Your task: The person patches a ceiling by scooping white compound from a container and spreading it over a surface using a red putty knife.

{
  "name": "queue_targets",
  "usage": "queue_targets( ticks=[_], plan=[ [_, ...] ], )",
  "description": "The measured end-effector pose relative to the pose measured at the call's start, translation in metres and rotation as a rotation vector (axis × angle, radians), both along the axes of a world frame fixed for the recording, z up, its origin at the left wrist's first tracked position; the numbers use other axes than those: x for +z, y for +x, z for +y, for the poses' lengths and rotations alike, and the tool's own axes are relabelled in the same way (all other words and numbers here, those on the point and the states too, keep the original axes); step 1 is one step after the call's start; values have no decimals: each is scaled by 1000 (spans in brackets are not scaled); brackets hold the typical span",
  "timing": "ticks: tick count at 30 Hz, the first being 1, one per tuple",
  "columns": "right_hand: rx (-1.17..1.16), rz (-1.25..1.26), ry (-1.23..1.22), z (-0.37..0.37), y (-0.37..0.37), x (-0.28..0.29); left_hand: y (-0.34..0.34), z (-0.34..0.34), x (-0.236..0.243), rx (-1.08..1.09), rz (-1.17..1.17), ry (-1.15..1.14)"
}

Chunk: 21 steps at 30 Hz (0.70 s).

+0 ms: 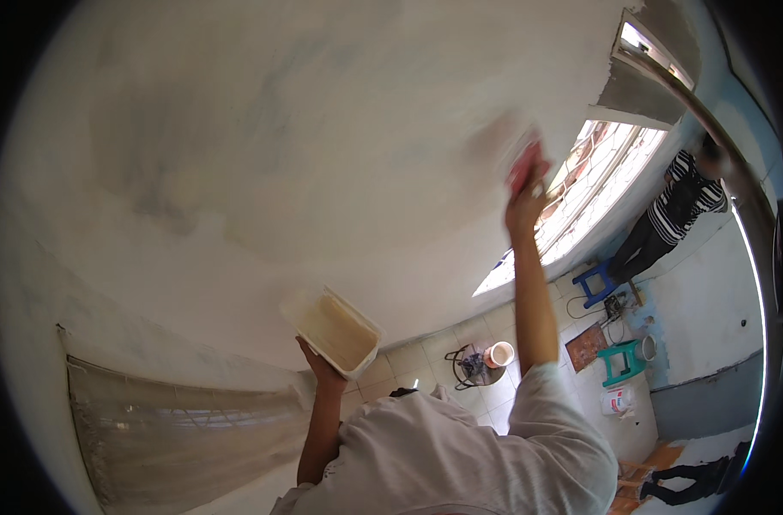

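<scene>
White plaster tray [333,330] is gripped from beneath by the left hand [316,360], low against the wall [263,137]. Up and rightward, a red-handled trowel [522,165] is clasped by the right hand [525,206], pressed on the wall near the window [597,172].

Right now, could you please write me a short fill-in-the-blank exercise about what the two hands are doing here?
1. The left hand holds a shallow white ____ from below.
2. The right hand presses a red-handled tool against the pale ____.
3. Down on the tiled floor, a blue stool stands near a ____ one.

Missing words: tray; wall; green
</scene>
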State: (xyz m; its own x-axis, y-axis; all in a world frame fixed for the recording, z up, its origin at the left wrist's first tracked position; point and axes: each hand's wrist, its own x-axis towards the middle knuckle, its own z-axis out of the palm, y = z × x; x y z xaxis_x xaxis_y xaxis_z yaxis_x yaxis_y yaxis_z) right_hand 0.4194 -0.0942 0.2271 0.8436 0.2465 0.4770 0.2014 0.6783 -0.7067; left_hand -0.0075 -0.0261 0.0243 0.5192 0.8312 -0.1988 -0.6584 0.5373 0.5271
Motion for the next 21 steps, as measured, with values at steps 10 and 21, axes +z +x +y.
queue_targets(
  ticks=[10, 21],
  plan=[
    [1610, 1185, 512, 9, -239, -102, -19, 4, -31, 104, 221, 216],
    [1492, 1149, 299, 3, -259, -110, -35, -5, -24, 42, 34, 35]
  ],
)
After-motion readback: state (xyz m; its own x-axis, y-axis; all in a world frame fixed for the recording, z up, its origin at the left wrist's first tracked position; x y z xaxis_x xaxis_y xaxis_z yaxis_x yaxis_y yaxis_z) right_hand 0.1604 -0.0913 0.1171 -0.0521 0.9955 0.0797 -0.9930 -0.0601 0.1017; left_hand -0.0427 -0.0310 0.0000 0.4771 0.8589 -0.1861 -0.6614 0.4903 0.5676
